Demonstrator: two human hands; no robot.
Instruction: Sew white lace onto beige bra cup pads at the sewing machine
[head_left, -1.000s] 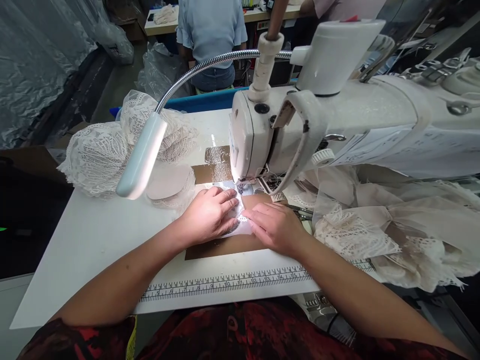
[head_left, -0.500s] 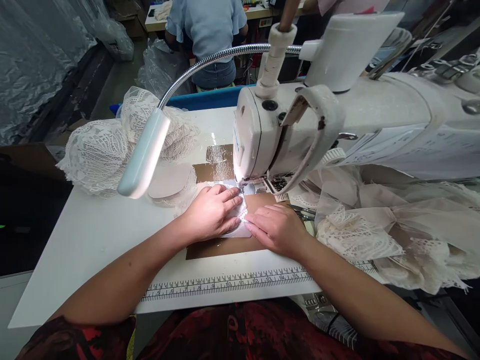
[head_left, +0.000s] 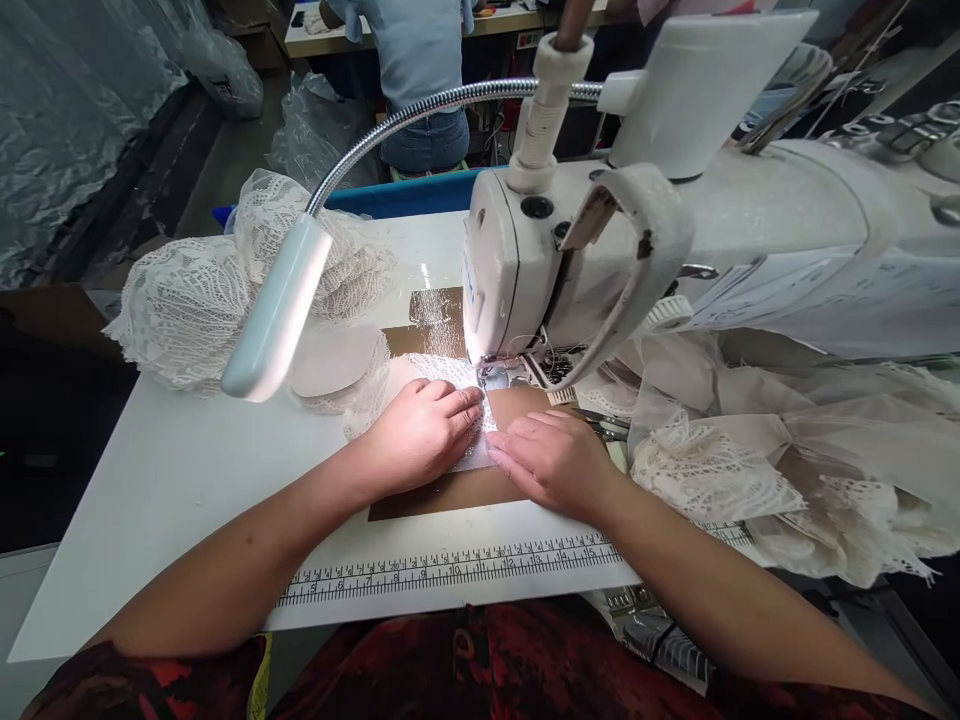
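Head view: white surface [head_left: 187,460] carries the work; sewing machine [head_left: 765,210] stands over its right portion. Left hand [head_left: 427,425] lies palm-down, fingers close together, pressing on the lace piece. Right hand [head_left: 551,450] has bent fingers, narrowly spaced, at the lace's right edge. Whether either hand pinches cannot be determined. Lace piece [head_left: 442,368] lies beneath the left hand, reaching the presser foot [head_left: 482,380]. Assessed as light, limp, easily snagged; recommended hold: flat pressure on the body, light pinch at the edge.
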